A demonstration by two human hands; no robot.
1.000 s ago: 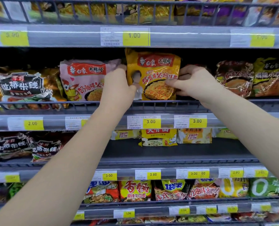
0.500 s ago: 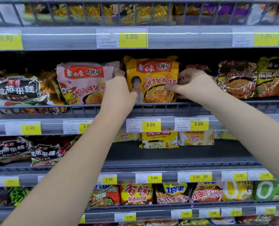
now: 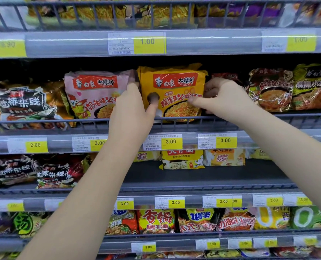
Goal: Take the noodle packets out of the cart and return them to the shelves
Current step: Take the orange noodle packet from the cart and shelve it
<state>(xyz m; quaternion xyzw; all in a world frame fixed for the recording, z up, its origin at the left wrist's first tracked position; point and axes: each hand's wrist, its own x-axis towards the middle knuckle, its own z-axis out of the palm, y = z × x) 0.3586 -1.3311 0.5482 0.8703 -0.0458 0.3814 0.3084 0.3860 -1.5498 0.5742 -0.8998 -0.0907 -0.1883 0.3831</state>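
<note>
- Here, on the second shelf from the top, a yellow noodle packet stands upright behind the wire rail, which hides its bottom edge.
- The left hand grips the packet's left edge. Its thumb lies flat on the printed front, and the other fingers go behind, between it and the pink packet just beside it, so how they lie cannot be seen.
- The right hand pinches the right edge, with the thumb on the front and the fingers curled round the back, partly out of sight.
- A dark red packet behind the right hand is mostly covered, and its print is unreadable.
- The top-shelf packets are blurred and cut off by the upper edge of the view.
- Both forearms run out of view — the left at the bottom, the right at the side.
</note>
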